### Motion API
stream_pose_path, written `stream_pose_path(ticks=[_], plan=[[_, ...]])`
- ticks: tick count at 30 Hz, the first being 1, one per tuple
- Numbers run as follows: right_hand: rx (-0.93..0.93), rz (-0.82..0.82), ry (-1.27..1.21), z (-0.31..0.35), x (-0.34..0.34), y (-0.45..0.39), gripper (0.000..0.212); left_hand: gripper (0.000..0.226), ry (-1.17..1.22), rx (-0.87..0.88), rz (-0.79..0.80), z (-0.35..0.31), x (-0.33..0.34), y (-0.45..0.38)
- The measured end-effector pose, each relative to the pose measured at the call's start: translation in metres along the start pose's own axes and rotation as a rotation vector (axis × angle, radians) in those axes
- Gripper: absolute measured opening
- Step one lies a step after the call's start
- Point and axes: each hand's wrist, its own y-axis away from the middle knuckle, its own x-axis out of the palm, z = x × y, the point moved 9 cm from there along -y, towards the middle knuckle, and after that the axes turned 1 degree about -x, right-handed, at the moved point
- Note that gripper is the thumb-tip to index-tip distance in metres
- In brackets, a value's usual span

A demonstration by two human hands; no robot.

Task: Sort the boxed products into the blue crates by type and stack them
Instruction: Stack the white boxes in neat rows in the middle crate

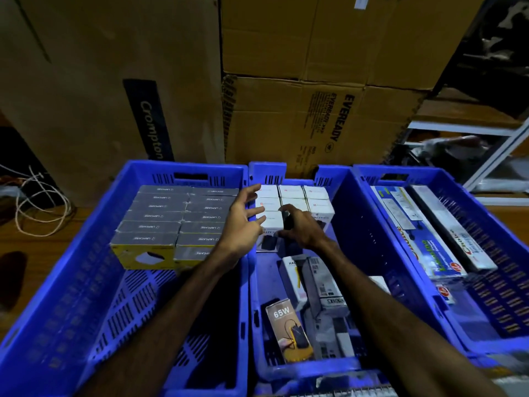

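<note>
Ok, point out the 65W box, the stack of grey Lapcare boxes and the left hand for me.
65W box point(282, 325), head view, on its printed front face.
Grey Lapcare boxes point(160, 214), head view, on a box top in the left column.
Left hand point(242, 224), head view, on the back of the hand.

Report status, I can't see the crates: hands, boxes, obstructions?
Left hand open. Right hand on white boxes, middle crate. Nothing blocking.

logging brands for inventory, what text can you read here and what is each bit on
"Crompton": dark strip on the tall cardboard carton
"EVEREADY": stacked brown carton
"65W": loose box in the middle crate
"UPCARE": grey boxes in the left crate, upside down, probable reading
White boxes: logos too small
Long packs in the right crate: print blurred
</note>
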Motion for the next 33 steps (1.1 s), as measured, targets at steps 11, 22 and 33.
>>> stream_pose_path(ticks=[11,22,33], plan=[[0.066,-0.046,0.057,-0.008,0.007,0.008,0.073,0.089,-0.055,0.015,0.006,0.007,0.002,-0.005],[0.223,0.118,0.153,-0.037,-0.047,0.085,0.088,0.087,-0.158,0.032,0.069,0.01,0.01,-0.002],[0.435,0.221,0.422,-0.032,-0.021,0.173,0.117,0.076,-0.413,0.195,0.087,0.0,0.024,0.008]])
